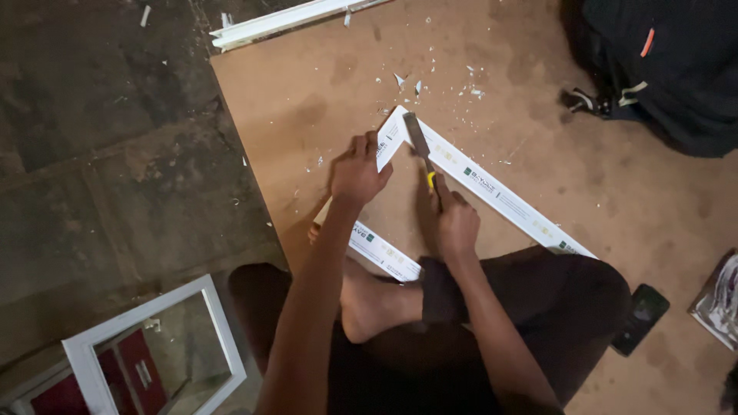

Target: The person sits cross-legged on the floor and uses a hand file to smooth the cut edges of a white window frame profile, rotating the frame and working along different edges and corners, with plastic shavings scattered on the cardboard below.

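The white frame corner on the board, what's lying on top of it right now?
On the white frame corner rests the chisel blade, held by the right hand. The left hand presses the shorter arm, hiding the strip beneath its palm.
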Available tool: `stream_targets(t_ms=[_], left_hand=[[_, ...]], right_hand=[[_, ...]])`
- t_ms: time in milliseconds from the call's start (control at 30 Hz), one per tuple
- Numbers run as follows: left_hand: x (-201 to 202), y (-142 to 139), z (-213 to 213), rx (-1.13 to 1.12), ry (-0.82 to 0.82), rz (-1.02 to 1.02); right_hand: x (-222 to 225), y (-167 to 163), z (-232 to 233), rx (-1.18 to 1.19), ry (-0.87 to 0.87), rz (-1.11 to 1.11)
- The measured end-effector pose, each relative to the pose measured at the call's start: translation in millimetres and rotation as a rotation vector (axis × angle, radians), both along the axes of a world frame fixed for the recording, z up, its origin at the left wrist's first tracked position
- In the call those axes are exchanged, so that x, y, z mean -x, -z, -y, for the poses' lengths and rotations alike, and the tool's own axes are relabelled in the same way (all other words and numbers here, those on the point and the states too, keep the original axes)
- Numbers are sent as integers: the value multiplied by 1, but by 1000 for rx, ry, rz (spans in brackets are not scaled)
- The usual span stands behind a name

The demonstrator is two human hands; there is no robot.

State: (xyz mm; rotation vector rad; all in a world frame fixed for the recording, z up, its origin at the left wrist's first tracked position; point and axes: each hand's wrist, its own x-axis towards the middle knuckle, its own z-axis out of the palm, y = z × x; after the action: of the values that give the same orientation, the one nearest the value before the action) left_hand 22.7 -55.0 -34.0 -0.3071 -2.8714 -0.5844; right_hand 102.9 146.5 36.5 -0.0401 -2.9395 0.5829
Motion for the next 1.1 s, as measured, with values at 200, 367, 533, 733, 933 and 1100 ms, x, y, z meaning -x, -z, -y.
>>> stream_targets(t_ms=[200, 367, 533, 733, 933, 1100], left_hand=[[0, -5, -1, 17, -1, 115], [1, -4, -2, 40, -6, 163], [-1, 2, -2, -4, -7, 77], [-1, 2, -2, 23, 6, 96], [0, 0, -3, 28, 2, 84], [-1, 2, -4, 36, -4, 93]], right_hand=[[7, 2, 1, 25, -72, -172], [-34, -6, -5, 133, -46, -61], [-60, -7, -4, 250, 28, 69], [-53, -10, -2, 279, 39, 87], [-55, -2, 2, 282, 15, 32], [-57, -6, 1, 173, -3, 3]])
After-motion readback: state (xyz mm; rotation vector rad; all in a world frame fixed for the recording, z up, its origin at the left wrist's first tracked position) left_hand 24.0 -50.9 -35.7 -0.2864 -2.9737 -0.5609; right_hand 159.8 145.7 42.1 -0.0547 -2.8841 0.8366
